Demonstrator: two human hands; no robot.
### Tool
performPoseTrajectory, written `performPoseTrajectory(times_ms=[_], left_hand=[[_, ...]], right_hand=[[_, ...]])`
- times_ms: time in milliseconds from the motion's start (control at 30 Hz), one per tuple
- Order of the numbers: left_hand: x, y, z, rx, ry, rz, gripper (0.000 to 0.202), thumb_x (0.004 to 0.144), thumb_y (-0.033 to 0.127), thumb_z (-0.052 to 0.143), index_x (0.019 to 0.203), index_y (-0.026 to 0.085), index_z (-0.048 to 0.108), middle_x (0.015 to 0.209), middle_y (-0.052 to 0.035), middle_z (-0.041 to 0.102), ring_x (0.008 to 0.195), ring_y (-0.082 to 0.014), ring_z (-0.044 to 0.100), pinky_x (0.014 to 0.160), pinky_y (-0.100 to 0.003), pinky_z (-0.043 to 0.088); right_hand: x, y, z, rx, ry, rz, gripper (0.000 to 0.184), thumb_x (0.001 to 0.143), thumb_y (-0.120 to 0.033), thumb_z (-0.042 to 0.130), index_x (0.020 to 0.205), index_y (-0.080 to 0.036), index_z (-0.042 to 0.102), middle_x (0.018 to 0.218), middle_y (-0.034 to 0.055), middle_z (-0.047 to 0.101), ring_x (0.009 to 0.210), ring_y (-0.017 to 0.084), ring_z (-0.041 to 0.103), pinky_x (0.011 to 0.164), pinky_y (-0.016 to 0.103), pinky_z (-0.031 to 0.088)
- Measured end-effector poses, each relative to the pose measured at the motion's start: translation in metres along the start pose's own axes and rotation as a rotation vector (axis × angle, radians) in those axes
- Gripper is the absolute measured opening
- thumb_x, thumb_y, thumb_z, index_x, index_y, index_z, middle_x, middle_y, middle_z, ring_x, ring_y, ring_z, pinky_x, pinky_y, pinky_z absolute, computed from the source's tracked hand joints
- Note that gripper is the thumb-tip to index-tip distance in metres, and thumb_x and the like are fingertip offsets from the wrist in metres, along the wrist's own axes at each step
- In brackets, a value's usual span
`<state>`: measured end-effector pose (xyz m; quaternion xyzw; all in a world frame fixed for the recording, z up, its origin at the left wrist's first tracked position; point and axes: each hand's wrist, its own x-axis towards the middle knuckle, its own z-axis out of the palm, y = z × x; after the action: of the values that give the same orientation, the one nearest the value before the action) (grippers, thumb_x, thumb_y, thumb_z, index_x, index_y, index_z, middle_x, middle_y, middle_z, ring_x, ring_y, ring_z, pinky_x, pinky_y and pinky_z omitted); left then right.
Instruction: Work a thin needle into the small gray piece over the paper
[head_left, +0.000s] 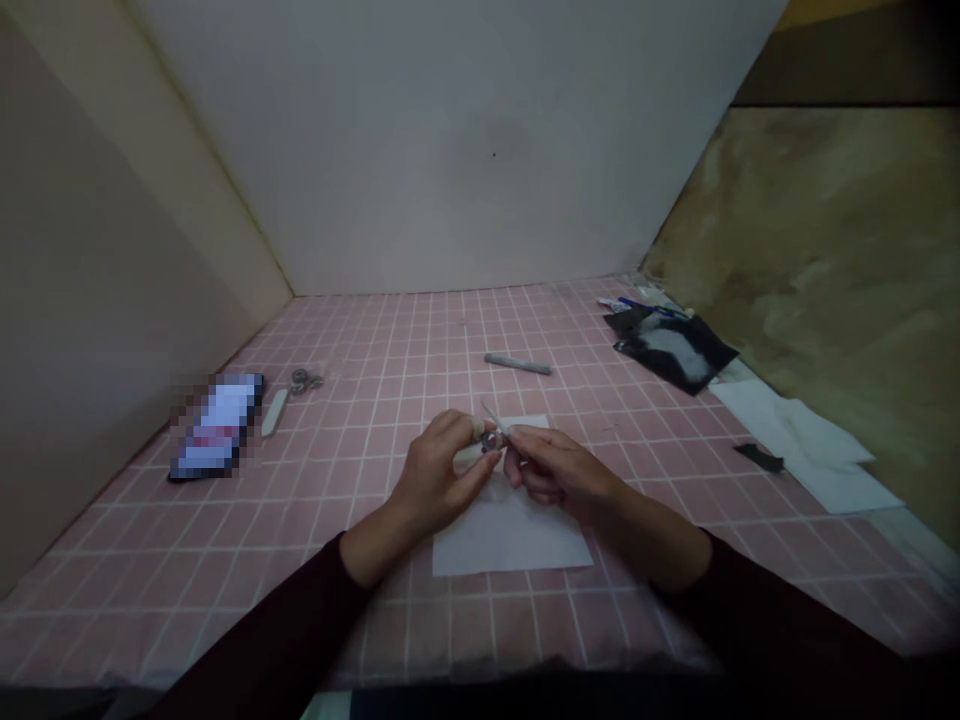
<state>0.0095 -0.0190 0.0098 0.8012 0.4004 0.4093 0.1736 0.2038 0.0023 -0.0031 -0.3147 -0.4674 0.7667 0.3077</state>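
Observation:
Above a white sheet of paper [510, 540], both of my hands meet around a small grey ring-shaped piece [491, 443]. My left hand [433, 462] pinches this piece between thumb and fingers; a pale wrap or band shows on one finger. The fingers of my right hand [559, 465] are closed on a thin pale stick-like strip [489, 410], whose tip points up and to the left. The strip touches or passes close by the ring piece; I cannot tell which. Fingertips hide part of both things.
A grey rod [517, 364] lies beyond my hands. To the left are a phone [217, 428], a flat white strip [275, 413] and several small grey round pieces [304, 380]. On the right lie black sheets [671, 352], white papers [806, 450] and a black scrap [759, 458].

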Motion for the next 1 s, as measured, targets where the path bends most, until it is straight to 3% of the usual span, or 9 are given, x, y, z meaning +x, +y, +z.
performPoseTrajectory(times_ms=[133, 267, 400, 500, 767, 1000], left_hand=[[0.001, 0.0, -0.003, -0.034, 0.021, -0.07, 0.01, 0.089, 0.019, 0.061, 0.098, 0.018, 0.065, 0.092, -0.0064, 0.067, 0.087, -0.018, 0.061, 0.078, -0.031, 0.049], [0.0, -0.005, -0.003, -0.203, 0.06, -0.257, 0.015, 0.088, 0.024, 0.064, 0.101, 0.018, 0.068, 0.095, -0.0064, 0.065, 0.084, -0.0168, 0.061, 0.076, -0.031, 0.05], [0.001, -0.008, -0.003, -0.543, 0.107, -0.448, 0.023, 0.085, 0.031, 0.069, 0.104, 0.018, 0.068, 0.099, -0.0068, 0.067, 0.09, -0.0186, 0.064, 0.082, -0.034, 0.051], [0.003, -0.007, -0.003, -0.712, 0.111, -0.536, 0.027, 0.081, 0.032, 0.073, 0.103, 0.017, 0.069, 0.098, -0.0065, 0.068, 0.093, -0.0196, 0.064, 0.083, -0.034, 0.051], [0.004, -0.006, -0.007, -0.858, 0.107, -0.595, 0.03, 0.078, 0.029, 0.076, 0.105, 0.017, 0.069, 0.091, -0.0038, 0.066, 0.086, -0.0163, 0.062, 0.08, -0.032, 0.05], [0.007, -0.002, -0.011, -1.05, -0.01, -0.643, 0.017, 0.081, 0.026, 0.068, 0.096, 0.018, 0.07, 0.086, -0.0033, 0.065, 0.076, -0.0141, 0.058, 0.074, -0.029, 0.047]], right_hand=[[-0.001, -0.001, -0.003, -0.074, 0.039, -0.054, 0.031, 0.093, -0.047, 0.055, 0.094, -0.016, 0.06, 0.061, -0.0025, 0.06, 0.038, 0.004, 0.021, 0.036, 0.019, 0.014], [-0.004, -0.008, -0.006, -0.28, 0.066, -0.13, 0.032, 0.098, -0.042, 0.047, 0.11, -0.016, 0.06, 0.057, -0.0045, 0.058, 0.038, 0.006, 0.024, 0.039, 0.021, 0.018], [-0.009, -0.015, -0.006, -0.69, 0.092, -0.308, 0.029, 0.1, -0.033, 0.045, 0.11, -0.017, 0.066, 0.061, -0.0028, 0.058, 0.054, 0.011, 0.048, 0.058, 0.025, 0.038], [-0.013, -0.016, -0.006, -0.883, 0.096, -0.378, 0.027, 0.1, -0.027, 0.043, 0.11, -0.018, 0.067, 0.066, -0.0021, 0.059, 0.065, 0.013, 0.055, 0.069, 0.028, 0.041], [-0.015, -0.018, -0.008, -1.084, 0.118, -0.419, 0.028, 0.1, -0.024, 0.042, 0.11, -0.018, 0.067, 0.068, -0.0011, 0.057, 0.063, 0.014, 0.056, 0.066, 0.027, 0.041], [-0.014, -0.013, -0.008, -1.129, 0.063, -0.469, 0.045, 0.097, -0.017, 0.039, 0.139, -0.02, 0.053, 0.075, 0.0006, 0.062, 0.067, 0.014, 0.059, 0.07, 0.028, 0.045]])
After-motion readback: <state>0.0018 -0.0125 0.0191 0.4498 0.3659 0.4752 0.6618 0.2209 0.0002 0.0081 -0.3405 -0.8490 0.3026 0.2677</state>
